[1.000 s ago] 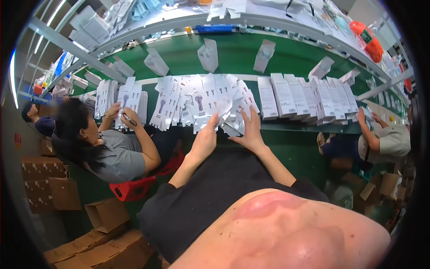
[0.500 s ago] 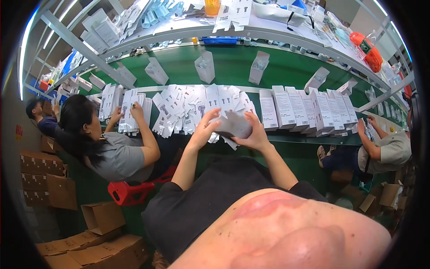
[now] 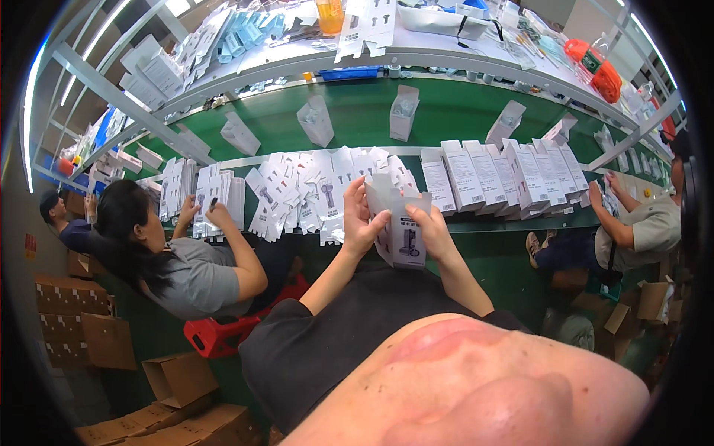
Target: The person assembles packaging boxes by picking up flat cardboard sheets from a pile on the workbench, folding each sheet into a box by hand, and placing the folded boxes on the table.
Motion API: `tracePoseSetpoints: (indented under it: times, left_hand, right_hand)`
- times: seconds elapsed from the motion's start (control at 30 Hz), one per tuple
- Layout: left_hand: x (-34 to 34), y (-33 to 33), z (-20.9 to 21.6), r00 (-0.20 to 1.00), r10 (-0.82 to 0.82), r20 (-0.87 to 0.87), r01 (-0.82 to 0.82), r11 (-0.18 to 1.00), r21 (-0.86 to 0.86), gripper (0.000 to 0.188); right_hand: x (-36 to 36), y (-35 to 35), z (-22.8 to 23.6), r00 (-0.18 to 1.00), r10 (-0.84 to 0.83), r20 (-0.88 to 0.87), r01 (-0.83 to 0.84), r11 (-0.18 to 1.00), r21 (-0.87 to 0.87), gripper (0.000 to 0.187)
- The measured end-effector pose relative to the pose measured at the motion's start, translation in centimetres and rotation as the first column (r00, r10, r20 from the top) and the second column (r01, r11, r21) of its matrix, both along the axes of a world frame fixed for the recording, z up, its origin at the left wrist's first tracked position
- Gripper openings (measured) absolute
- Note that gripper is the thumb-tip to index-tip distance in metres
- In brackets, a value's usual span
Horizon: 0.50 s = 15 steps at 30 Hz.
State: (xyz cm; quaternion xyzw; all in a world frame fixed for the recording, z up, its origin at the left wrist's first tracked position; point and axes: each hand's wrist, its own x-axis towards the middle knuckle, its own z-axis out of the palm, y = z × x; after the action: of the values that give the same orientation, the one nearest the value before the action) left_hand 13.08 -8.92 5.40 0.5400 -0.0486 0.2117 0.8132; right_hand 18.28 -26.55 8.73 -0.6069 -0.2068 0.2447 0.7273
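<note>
Carton (image 3: 409, 244) drawn nearer you since half a second ago, its printed face now visible, top flaps standing up. Your left hand (image 3: 363, 223) and right hand (image 3: 433, 232) grasp its upper sides, in front of the loose pile of flat cartons (image 3: 297, 195). Risk, judged: excess thumb pressure could crease the card or bend a flap.

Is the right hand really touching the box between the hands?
Touching: the head view shows the right hand gripping the box, its thumb laid over the upper part.
</note>
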Motion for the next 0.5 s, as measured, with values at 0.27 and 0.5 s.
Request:
tracePoseSetpoints:
  times: [0.27, 0.5]
  left_hand:
    - [-0.1, -0.6, -0.7, 0.998, 0.023, 0.059, -0.045, 0.909, 0.414, 0.108]
    - [0.5, -0.4, 0.8, 0.96, -0.164, 0.228, 0.163, 0.986, 0.023, 0.064]
  right_hand:
    - [-0.5, 1.7, -1.0, 0.972, -0.212, -0.102, 0.229, 0.95, 0.214, 0.058]
    - [0.1, 1.8, 0.3, 0.969, -0.241, -0.049, 0.242, 0.97, 0.023, 0.037]
